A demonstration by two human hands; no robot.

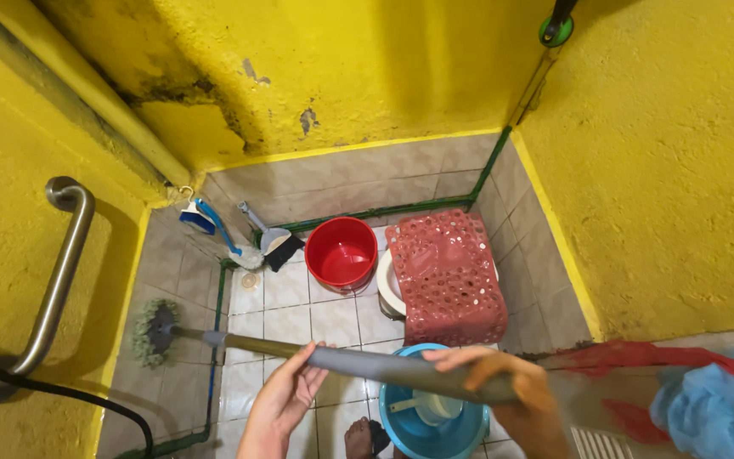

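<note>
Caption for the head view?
Both hands, left and right, grip a mop whose head presses against the tiled wall.

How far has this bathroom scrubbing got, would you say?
Done: hard to judge; the floor tiles look fairly clean, but no wet or scrubbed patch stands out. In hand: both the left hand and right hand grip a long mop handle, its head pressed on the lower left wall tiles. Left: dark stains on the yellow wall above look untouched.
</note>
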